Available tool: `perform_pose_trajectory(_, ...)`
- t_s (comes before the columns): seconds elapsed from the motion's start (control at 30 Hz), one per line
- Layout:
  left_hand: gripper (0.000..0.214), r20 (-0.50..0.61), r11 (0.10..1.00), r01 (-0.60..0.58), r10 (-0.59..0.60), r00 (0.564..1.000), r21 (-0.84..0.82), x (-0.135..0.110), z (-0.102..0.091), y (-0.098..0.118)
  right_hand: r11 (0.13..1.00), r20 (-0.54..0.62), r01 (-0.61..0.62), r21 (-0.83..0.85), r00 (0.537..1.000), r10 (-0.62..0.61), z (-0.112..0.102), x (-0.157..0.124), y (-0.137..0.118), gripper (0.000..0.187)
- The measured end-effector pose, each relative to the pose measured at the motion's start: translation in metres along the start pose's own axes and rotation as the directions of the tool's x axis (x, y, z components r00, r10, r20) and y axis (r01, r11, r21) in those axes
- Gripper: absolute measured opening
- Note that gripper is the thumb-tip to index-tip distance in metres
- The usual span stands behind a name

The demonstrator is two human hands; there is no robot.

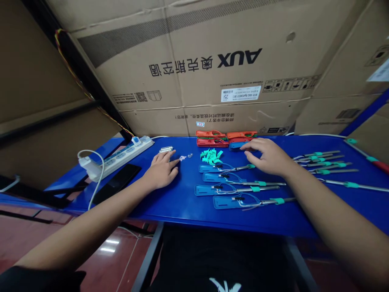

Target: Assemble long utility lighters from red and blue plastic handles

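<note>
**Blue desk (170, 207), AUX carton (194, 69) behind**

Right hand (267, 156) is relaxed, nothing gripped, its fingers (249, 148) open with the tips right at a dark blue tag (237, 146) lying lengthwise across the desk. Left hand (161, 170) is open too, pointing right at tiny white bits (184, 157), and it's the closer hand to those. Further out: red clips (211, 140), green tabs (211, 156), blue-tagged probes (206, 190).

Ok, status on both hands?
Left hand open on blue tabletop, by tiny white plastic bits. Right hand open, fingertips at dark-blue plastic tag. Teal-banded metal rods alongside.
</note>
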State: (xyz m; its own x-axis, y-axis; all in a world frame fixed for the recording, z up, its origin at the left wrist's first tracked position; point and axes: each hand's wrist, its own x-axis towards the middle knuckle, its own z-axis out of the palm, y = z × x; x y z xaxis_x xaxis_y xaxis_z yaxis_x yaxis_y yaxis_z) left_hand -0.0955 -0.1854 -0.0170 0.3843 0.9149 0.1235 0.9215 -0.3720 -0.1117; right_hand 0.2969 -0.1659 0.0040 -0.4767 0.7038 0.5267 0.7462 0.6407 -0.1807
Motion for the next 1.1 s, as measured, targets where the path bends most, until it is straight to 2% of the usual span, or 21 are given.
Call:
perform_pose_trajectory(0.1,0.055,-0.029,0.997,0.007,-0.01,1.0,-0.082,0.015,-0.003,-0.003,1.0,0.014,0.01,-0.007,1.0,-0.01,0.0,0.0,-0.001,0.025)
perform_pose_trajectory(0.23,0.058,-0.062,0.964,0.08,-0.099,0.993,-0.255,0.036,-0.006,-0.026,1.0,0.015,0.02,0.006,1.0,-0.02,-0.002,-0.001,-0.001,0.024)
perform_pose_trajectory(0.33,0.063,-0.037,0.945,0.174,-0.192,0.981,-0.278,0.051,0.0,-0.047,1.0,0.032,0.015,0.013,0.999,-0.015,-0.001,-0.001,0.001,0.025)
perform_pose_trajectory(0.43,0.064,0.012,0.928,0.249,-0.256,0.967,-0.278,0.062,0.013,-0.056,1.0,0.056,0.022,0.006,0.998,-0.022,0.001,-0.002,0.003,0.026)
perform_pose_trajectory(0.57,0.065,0.067,0.926,0.245,-0.236,0.97,-0.288,0.063,0.023,-0.052,1.0,0.067,0.023,-0.005,0.997,-0.022,0.001,-0.003,0.005,0.027)
perform_pose_trajectory(0.77,0.066,0.068,0.925,0.25,-0.241,0.968,-0.286,0.045,0.018,-0.047,1.0,0.071,0.005,0.008,0.997,-0.006,-0.002,-0.003,0.003,0.026)
perform_pose_trajectory(0.9,0.067,0.093,0.925,0.275,-0.259,0.961,-0.261,0.037,0.022,-0.038,1.0,0.077,-0.01,0.027,0.997,0.008,-0.011,-0.003,0.004,0.025)
perform_pose_trajectory(1.0,0.065,0.087,0.931,0.274,-0.26,0.962,-0.241,0.039,0.029,-0.031,0.998,0.188,-0.027,0.058,0.982,0.016,-0.024,-0.007,0.004,0.025)
perform_pose_trajectory(1.1,0.062,0.064,0.932,0.28,-0.273,0.96,-0.228,0.046,0.031,-0.031,0.998,0.325,-0.037,0.058,0.946,0.017,-0.037,-0.018,0.001,0.027)
